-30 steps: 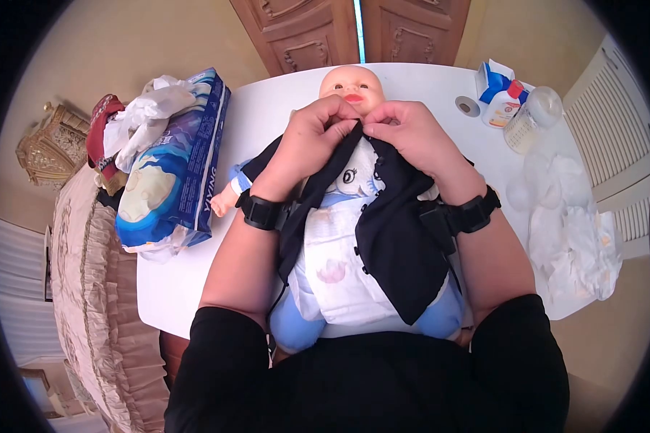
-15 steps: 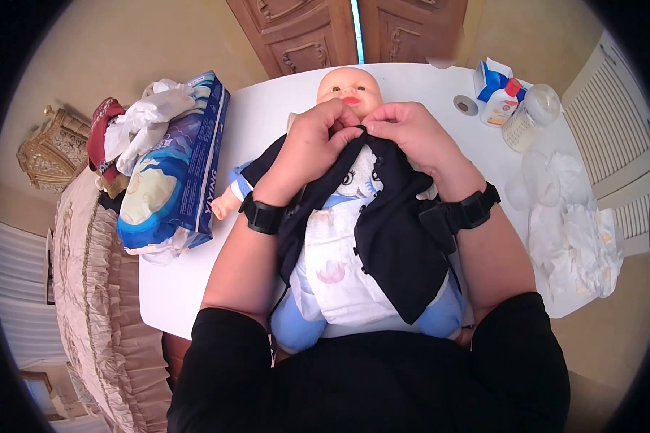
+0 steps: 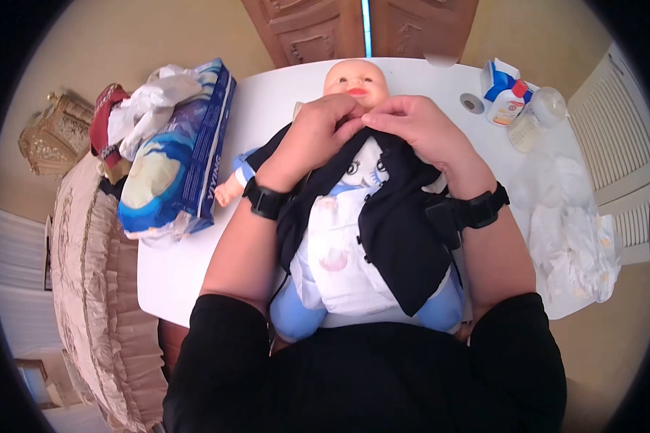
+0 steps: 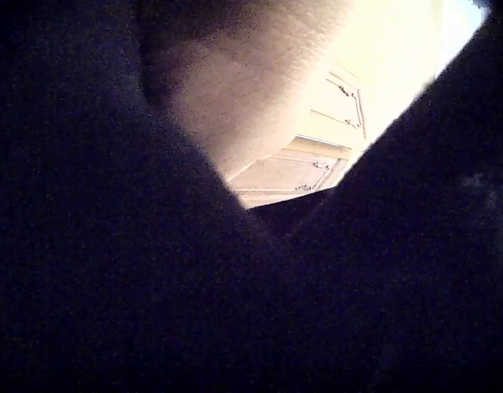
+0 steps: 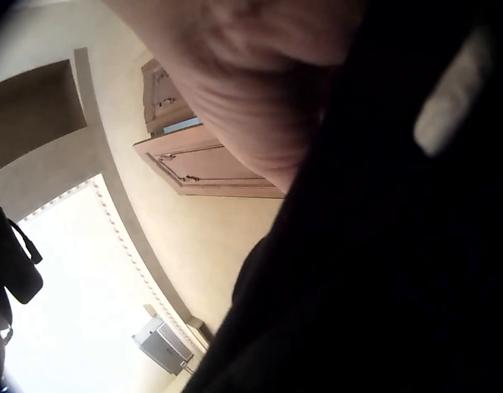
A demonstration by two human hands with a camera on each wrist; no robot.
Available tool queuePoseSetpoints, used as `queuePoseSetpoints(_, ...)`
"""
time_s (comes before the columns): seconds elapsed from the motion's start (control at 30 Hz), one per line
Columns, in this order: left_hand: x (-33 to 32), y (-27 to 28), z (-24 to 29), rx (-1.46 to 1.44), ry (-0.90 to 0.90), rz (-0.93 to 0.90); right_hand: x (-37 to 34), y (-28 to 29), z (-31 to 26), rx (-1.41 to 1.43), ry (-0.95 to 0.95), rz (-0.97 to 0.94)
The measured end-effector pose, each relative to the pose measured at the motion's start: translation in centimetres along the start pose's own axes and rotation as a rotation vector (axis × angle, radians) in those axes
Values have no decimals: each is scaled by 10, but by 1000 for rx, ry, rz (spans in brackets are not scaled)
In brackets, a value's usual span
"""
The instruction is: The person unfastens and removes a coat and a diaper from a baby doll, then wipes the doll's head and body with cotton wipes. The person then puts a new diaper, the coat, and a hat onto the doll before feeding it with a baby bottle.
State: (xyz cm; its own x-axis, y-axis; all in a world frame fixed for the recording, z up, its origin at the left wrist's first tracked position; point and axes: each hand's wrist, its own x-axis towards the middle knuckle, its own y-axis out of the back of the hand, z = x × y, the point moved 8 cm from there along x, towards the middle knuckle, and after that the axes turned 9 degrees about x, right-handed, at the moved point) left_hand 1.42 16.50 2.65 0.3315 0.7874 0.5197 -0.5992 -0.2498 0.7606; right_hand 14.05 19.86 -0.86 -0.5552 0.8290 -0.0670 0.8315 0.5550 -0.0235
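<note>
A baby doll (image 3: 355,76) lies on its back on the white table, its head toward the far edge. Over its diaper (image 3: 339,263) and blue-and-white outfit lies a dark buttoned garment (image 3: 404,238), parted down the front. My left hand (image 3: 323,130) pinches the garment's top edge just below the doll's chin. Right beside it, my right hand (image 3: 415,130) pinches the other front edge, and the fingertips of both hands meet there. Dark cloth covers most of the left wrist view and the right side of the right wrist view, so the fingertips are hidden in both.
On the table's left stands a blue diaper pack (image 3: 170,159) with white cloth (image 3: 155,101) on top. At the right are a lotion bottle (image 3: 508,103), a baby bottle (image 3: 538,119), a roll of tape (image 3: 472,103) and crumpled white plastic (image 3: 570,245). A ruffled bed (image 3: 97,289) is at left.
Both hands stay at the garment's neckline, with the fingertips now closer together and the top edges drawn nearer to each other. The head view has shifted slightly.
</note>
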Motion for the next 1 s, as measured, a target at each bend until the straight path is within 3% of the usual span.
queuePoseSetpoints(0.1,-1,-1,-1,-26,-14,6,1,2,-4,-185,38,85)
queuePoseSetpoints(0.5,4,0,2,29,-105,30,3,6,4,-139,165,129)
queuePoseSetpoints(0.77,3,-4,-8,-112,84,-116,4,7,4,-259,134,165)
queuePoseSetpoints(1.0,0,-4,-7,-129,114,-101,4,10,3,-71,130,128)
